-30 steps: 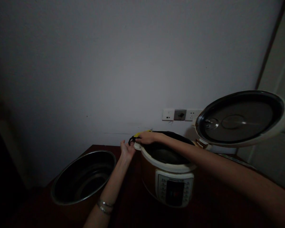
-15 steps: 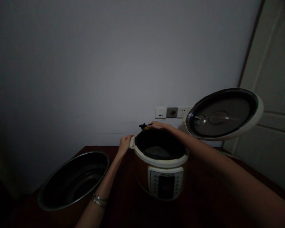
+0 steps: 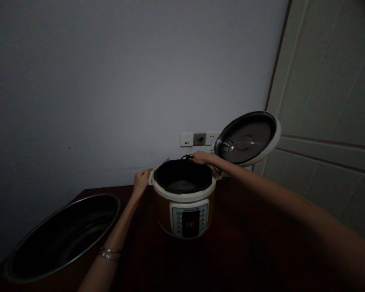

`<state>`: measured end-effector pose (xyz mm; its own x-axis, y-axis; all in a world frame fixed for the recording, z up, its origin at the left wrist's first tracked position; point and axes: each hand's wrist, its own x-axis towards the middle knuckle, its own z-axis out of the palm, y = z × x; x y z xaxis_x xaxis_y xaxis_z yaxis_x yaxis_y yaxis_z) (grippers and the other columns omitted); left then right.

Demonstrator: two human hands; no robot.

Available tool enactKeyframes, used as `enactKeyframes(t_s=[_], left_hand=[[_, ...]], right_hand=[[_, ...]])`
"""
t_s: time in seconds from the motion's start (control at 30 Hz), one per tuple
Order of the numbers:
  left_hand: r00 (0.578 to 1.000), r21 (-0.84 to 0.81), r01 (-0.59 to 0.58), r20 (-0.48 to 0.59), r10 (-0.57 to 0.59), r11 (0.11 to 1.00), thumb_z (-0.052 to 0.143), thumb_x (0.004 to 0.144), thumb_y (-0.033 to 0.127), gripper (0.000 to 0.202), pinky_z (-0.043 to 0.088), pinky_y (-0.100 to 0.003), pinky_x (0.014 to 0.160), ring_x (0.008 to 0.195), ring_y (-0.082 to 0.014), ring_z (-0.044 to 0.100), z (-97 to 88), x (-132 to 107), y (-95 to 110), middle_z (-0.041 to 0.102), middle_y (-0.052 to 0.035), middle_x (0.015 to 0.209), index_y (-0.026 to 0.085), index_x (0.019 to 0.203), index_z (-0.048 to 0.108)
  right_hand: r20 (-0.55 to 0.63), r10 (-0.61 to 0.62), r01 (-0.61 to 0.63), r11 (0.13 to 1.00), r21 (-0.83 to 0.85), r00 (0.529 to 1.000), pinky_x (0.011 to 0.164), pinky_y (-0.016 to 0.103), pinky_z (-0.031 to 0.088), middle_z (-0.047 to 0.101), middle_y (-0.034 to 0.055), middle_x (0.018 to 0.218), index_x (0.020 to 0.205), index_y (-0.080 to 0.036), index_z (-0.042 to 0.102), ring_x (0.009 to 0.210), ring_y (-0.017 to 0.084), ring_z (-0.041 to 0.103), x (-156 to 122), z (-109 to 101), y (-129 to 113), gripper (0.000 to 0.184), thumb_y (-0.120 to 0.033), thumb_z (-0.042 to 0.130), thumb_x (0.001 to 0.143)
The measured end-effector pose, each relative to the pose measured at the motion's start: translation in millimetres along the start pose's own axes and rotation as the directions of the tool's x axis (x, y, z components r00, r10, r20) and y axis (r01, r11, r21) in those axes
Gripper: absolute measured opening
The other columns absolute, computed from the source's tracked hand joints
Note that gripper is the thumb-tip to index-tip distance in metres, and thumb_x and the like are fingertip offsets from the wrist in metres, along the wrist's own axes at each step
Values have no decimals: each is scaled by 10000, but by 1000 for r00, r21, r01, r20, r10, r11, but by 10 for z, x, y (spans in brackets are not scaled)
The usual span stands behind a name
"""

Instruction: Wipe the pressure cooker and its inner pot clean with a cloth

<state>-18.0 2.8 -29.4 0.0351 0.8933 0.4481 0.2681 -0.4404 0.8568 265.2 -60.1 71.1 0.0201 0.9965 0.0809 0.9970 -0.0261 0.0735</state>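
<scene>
At left of cooker (image 3: 184, 197): handle (image 3: 151, 178) is gripped by left hand (image 3: 141, 180); at back: apparent cloth (image 3: 186, 157) is pinched by right hand (image 3: 201, 157); wiping presumed, bracing needed next

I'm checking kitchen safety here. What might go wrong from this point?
The small black item at the right hand might slip into the open cooker, being near its back edge.
The right forearm might knock the raised lid, since they look close together in this view.
The left forearm might bump the wide pot beside it.
</scene>
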Motion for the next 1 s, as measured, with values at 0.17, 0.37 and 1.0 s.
enactKeyframes(t_s=[0.17,0.37,1.0], left_hand=[[1000,37,-2,-5,2,999,424,701,316,435,458,-267,741,867,-209,642,-4,-12,38,727,-89,894,83,914,723],[997,125,7,76,-17,992,463,700,389,413,469,-280,744,870,-234,649,-70,53,93,730,-72,824,109,850,727],[95,-137,-798,933,346,587,563,684,220,455,419,-334,932,1062,-245,575,1348,-262,1724,620,-125,1177,138,1132,566]], right_hand=[[14,75,-74,996,-58,997,828,395,497,563,91,1158,1150,-153,545,979,194,580,-271,-6,-55,315,-331,534,891],[-48,83,-85,996,-41,995,814,342,483,634,130,1064,1057,-104,606,953,207,616,-674,-58,12,282,-309,470,920],[-636,102,346,767,540,765,894,325,461,670,97,1103,1106,-156,622,996,212,630,-1695,381,53,315,-197,533,807]])
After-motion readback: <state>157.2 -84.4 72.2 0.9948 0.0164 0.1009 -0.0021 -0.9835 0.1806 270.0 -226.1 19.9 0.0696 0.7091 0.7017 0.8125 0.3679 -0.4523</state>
